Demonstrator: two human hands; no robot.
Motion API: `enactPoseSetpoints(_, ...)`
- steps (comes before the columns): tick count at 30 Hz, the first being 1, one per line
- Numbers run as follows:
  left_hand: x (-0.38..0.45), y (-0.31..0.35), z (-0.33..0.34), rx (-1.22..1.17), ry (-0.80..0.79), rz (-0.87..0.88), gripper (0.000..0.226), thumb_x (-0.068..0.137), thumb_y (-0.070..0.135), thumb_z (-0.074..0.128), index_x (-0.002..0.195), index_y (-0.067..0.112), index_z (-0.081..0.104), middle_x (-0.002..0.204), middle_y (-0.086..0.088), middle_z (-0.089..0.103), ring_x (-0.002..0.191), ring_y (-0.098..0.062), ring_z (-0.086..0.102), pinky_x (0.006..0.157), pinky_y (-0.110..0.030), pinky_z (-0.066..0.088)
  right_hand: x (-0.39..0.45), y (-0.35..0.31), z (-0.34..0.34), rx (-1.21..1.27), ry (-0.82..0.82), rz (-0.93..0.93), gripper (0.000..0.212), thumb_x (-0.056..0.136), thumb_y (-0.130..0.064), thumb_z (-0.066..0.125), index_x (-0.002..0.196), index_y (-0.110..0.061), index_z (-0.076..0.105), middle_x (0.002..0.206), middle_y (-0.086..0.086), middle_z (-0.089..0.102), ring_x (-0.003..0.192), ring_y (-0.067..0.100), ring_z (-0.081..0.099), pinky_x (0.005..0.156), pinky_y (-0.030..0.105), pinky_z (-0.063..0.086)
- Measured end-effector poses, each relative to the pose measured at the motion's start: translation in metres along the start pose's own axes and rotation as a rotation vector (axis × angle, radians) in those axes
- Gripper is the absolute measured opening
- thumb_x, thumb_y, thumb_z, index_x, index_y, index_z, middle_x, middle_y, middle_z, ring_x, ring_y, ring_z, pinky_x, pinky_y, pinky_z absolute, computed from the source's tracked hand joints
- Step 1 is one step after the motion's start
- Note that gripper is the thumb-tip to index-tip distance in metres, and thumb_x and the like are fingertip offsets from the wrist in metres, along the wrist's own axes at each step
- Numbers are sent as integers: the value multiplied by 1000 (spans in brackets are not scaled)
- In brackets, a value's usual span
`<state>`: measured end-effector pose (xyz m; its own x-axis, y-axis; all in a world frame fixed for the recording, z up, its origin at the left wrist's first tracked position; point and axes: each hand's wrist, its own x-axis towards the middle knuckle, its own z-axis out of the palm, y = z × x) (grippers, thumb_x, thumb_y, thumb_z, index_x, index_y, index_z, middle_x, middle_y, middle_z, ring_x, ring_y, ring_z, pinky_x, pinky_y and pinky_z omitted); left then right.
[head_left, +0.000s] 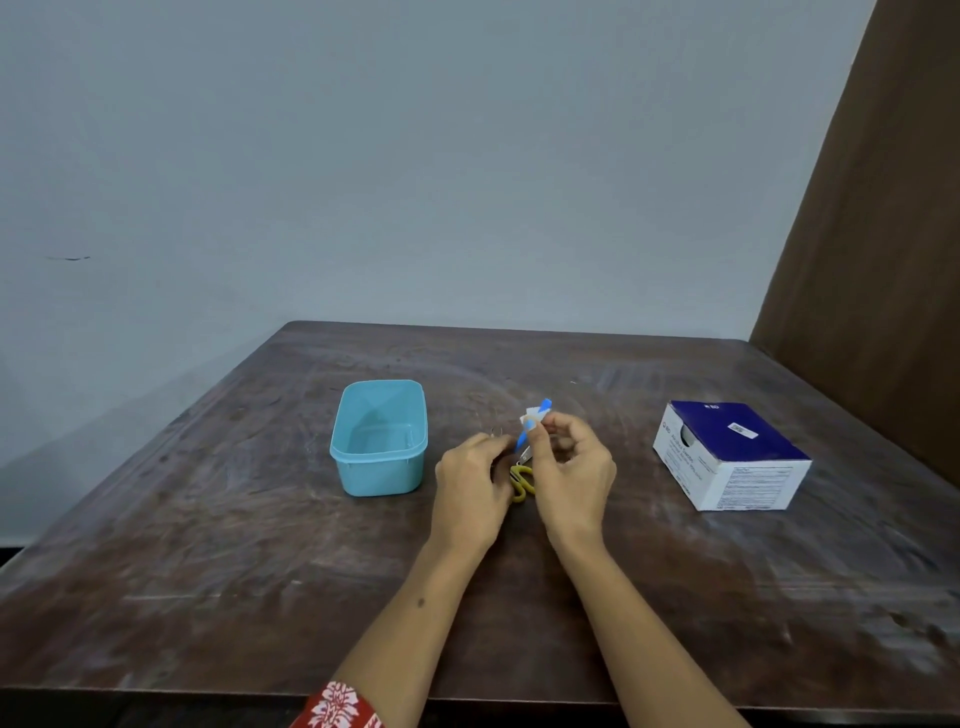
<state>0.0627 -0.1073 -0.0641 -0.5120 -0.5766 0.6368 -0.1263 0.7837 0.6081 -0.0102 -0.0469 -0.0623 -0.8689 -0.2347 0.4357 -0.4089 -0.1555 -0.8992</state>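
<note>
Your right hand and left hand both pinch the packet at frame centre, above the scissors.

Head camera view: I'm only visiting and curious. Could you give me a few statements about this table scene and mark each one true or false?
1. The right hand pinches a small blue-and-white packet. True.
2. The light blue tub stands to the right of the blue-and-white box. False: the tub is on the left and the box on the right.
3. The yellow-handled scissors lie inside the tub. False: they are outside it, between the left hand and the right hand.
4. The box sits on the table, touched by neither hand. True.
</note>
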Motion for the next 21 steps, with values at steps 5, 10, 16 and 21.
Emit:
enactPoseSetpoints(5,-1,1,1,20,-40,34,23,80,-1,61,98,9,72,82,-8,68,74,-20,63,68,-26,48,2,-3,-2,30,117,-29,6,84,-16,67,82,-20,64,73,-2,68,67,16,65,57,12,46)
enactPoseSetpoints(10,1,0,0,23,-6,9,25,77,-4,61,95,9,72,77,-8,67,69,-20,61,65,-35,50,1,1,1,0,-42,26,4,82,-17,70,81,-16,66,74,0,69,67,21,66,61,27,55)
enactPoseSetpoints(16,-1,0,2,56,-42,14,23,80,0,61,98,10,71,83,-5,68,74,-16,61,65,-14,39,3,-2,-1,26,156,-73,16,84,-17,67,79,-31,61,74,-4,66,68,12,63,63,26,51)
enactPoseSetpoints(21,1,1,-1,34,-21,-3,27,78,-3,60,98,10,71,77,-8,66,68,-19,59,64,-26,44,1,2,2,-16,-41,8,5,81,-17,71,79,-19,66,71,-4,68,64,12,65,58,19,52)
